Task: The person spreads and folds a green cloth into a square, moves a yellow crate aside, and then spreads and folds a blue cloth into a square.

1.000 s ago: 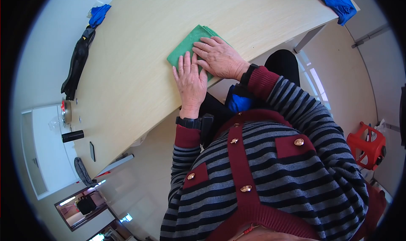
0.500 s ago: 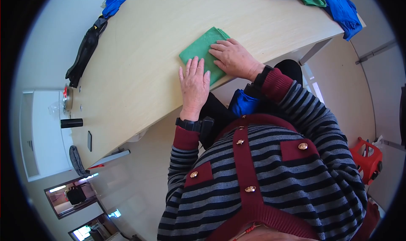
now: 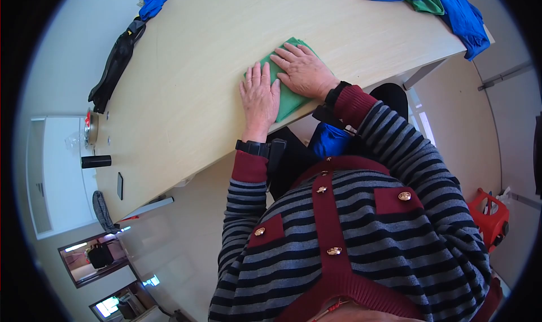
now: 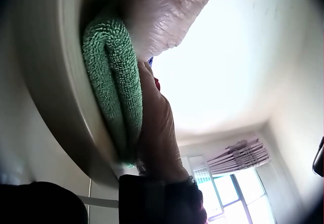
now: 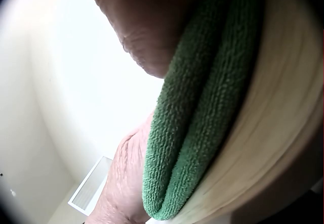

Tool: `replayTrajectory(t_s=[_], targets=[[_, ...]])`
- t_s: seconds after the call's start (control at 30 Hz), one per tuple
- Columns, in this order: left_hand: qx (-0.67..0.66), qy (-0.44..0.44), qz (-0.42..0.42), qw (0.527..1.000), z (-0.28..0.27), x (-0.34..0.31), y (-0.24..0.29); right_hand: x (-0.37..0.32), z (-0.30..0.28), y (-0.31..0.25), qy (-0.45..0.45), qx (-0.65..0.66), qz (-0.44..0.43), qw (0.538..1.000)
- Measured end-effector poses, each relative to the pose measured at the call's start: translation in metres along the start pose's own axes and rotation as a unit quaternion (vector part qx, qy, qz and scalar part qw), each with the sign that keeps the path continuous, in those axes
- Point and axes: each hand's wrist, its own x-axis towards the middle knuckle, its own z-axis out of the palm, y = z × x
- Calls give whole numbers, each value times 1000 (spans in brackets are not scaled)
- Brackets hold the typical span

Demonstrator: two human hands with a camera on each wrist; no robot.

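Tbl [image 3: 186, 85]: L hand [image 3: 259, 100], R hand [image 3: 305, 73] on cloth [image 3: 287, 103] (grn, folded).

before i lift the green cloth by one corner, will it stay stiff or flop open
The green cloth would probably flop and unfold, since its layers show as soft, rounded folds in both wrist views. It is likely light, being only folded fabric. Its fuzzy texture suggests little slipping.
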Motion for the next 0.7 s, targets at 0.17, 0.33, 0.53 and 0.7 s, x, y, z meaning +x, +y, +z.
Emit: replayTrajectory(t_s=[0.17,0.33,0.53,0.7], targets=[[9,-15,-9,1000,-4,-7,4,-5,1,-1,2,-3,27,1000],[-18,-32,9,999,-10,-25,20,-4,3,1,4,-11,25,1000],[-91,-26,-16,995,-10,-37,16,-3,4,1,61,-9,-7,998],[-85,-35,-25,995,-8,-37,10,-4,-19,-18,-18,2,14,1000]])
